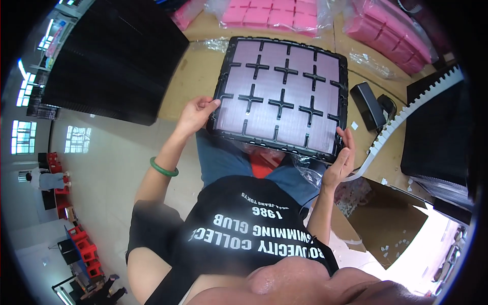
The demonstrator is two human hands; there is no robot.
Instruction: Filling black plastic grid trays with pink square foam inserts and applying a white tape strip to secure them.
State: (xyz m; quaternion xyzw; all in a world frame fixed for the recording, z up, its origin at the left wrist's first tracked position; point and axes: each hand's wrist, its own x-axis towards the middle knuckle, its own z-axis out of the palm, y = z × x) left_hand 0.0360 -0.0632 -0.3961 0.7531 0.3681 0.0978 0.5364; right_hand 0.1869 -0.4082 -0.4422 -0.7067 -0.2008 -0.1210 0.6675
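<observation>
A square black plastic tray (238,136) lies in front of me, its near edge over my lap. Lilac film-like panels (278,92) fill its face, broken by rows of black crosses. At the left rim my left hand (197,115) pinches the edge between thumb and fingers. My right hand (339,163) grips the near right corner, fingertips on the side rim. Parts of the fingers on both hands are hidden by the tray edge.
Tall black stacks flank me at left (117,56) and right (438,137). Pink foam-like sheets (272,14) in clear plastic lie at the table's far side. A dark oblong device (367,105) and a white toothed strip (401,121) sit right; below is a cardboard box (391,218) with scraps.
</observation>
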